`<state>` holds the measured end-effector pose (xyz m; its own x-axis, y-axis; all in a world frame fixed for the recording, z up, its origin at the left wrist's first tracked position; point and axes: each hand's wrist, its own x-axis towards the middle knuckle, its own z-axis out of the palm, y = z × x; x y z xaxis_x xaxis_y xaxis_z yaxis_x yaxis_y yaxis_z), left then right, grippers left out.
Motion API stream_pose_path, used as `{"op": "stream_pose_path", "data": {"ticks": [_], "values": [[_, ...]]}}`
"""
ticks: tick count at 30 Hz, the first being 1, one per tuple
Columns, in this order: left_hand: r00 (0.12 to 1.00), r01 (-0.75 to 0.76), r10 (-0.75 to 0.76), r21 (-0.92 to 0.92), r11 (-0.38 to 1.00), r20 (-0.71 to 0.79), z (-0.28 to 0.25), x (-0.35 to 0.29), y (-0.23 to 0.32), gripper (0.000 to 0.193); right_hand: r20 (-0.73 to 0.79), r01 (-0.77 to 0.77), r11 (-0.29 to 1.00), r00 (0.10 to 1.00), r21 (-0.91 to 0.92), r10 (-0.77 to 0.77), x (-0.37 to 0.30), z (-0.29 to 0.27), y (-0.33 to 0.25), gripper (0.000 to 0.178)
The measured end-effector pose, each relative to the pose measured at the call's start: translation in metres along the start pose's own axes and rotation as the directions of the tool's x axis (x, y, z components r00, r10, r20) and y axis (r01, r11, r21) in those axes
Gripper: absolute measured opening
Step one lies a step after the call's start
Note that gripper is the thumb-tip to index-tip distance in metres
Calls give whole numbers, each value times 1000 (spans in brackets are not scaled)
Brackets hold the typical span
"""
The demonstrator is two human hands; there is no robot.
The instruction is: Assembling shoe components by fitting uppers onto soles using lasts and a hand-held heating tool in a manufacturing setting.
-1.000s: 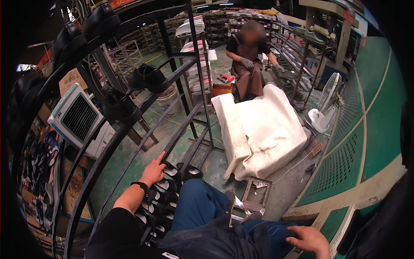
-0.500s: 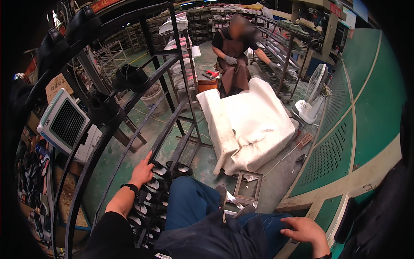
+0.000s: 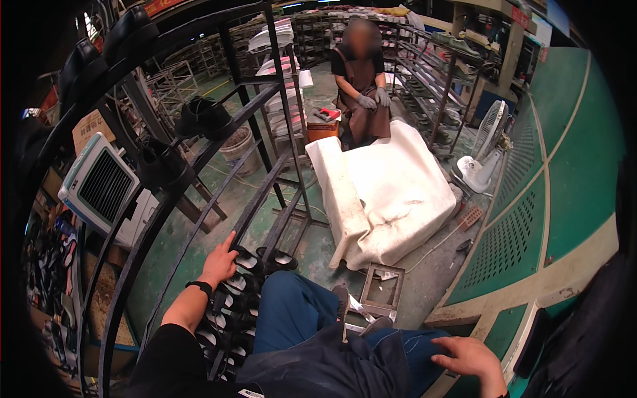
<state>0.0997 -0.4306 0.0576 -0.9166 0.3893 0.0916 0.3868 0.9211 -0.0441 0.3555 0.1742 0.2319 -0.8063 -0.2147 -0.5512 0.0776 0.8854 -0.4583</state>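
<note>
My left hand (image 3: 220,260) rests on a rail of the black metal rack (image 3: 262,189), its index finger stretched along the bar and the other fingers partly hidden. Just below it, several black shoes (image 3: 240,285) stand in rows on the lower rack, beside my knee. My right hand (image 3: 466,353) lies over my right thigh with its fingers apart, holding nothing. Higher on the rack at the left sit more black shoes (image 3: 202,118). Across from me is a low table under a white cloth (image 3: 391,192).
Beyond the cloth sits a co-worker in a brown apron (image 3: 361,86), gloved hands in the lap. A green machine cabinet (image 3: 567,152) bounds the right side, with a white fan (image 3: 488,129) beside it. An air cooler (image 3: 103,186) stands left; a metal frame (image 3: 383,292) lies near my feet.
The co-worker has drawn an arm back from the rack at the right and now has both gloved hands together in the lap. My own hands have stayed where they were.
</note>
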Motion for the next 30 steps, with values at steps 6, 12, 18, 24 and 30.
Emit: {"op": "stream_pose_path", "data": {"ticks": [6, 12, 18, 24, 30], "values": [[1000, -6, 6, -4, 1000, -10, 1, -2, -2, 27, 11, -16, 1000, 1000, -15, 16, 0, -1, -3, 56], [1000, 9, -9, 2, 1000, 17, 0, -1, -1, 27, 10, -14, 1000, 1000, -5, 14, 0, 1, -2, 56], [1000, -1, 0, 13, 1000, 14, 3, 1, -2, 27, 18, -14, 1000, 1000, -17, 14, 1, -1, -1, 56], [999, 17, -17, 15, 1000, 28, -2, 1, 0, 28, 11, -13, 1000, 1000, -13, 14, 3, -1, 1, 56], [999, 15, -16, 10, 1000, 30, 0, -5, -3, 28, 12, -2, 1000, 1000, -23, 3, 3, 0, -2, 55]]}}
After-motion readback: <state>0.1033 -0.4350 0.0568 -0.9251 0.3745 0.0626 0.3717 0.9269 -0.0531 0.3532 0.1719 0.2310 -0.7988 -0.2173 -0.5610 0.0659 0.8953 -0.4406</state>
